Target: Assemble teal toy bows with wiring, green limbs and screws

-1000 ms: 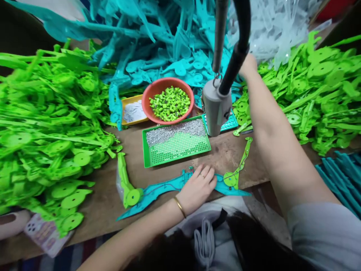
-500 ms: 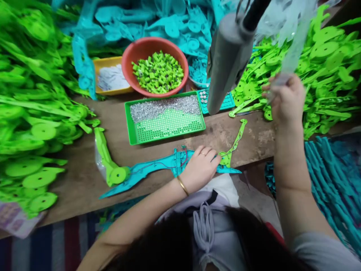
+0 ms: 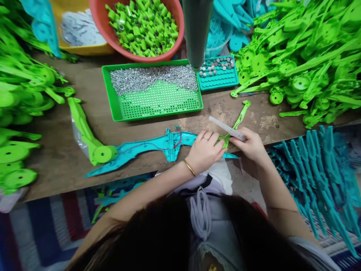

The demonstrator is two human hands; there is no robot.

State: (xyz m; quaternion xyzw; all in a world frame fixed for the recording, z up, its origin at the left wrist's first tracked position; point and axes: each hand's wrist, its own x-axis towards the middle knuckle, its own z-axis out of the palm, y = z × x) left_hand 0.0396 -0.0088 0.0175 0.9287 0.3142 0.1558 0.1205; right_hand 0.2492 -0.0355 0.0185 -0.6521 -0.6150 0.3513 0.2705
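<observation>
A long blue plastic shell (image 3: 143,145), shaped like a bow with thin red wires along it, lies across the front of the table. My left hand (image 3: 205,150) grips its right part, fingers bent at the joint with a thin green plastic arm (image 3: 241,114). Just right of that, my right hand (image 3: 251,145) pinches a translucent plastic strip (image 3: 224,125), which points up and left over the green arm. At the shell's left end a wider green arm (image 3: 84,131) is attached, with a clear plastic piece (image 3: 79,137) along its side. My fingers hide the right joint.
Behind the shell sit a green tray of screws (image 3: 155,116), a small blue tray with round metal pieces (image 3: 218,84), a red bowl (image 3: 97,19) and a yellow tray (image 3: 87,49). Green parts (image 3: 299,67) heap at right; blue shells (image 3: 318,169) stack lower right. A grey post (image 3: 197,34) hangs overhead.
My right hand has come down from the back right, bringing the translucent strip to the shell's right joint. My left hand stays on the shell. The view has shifted closer.
</observation>
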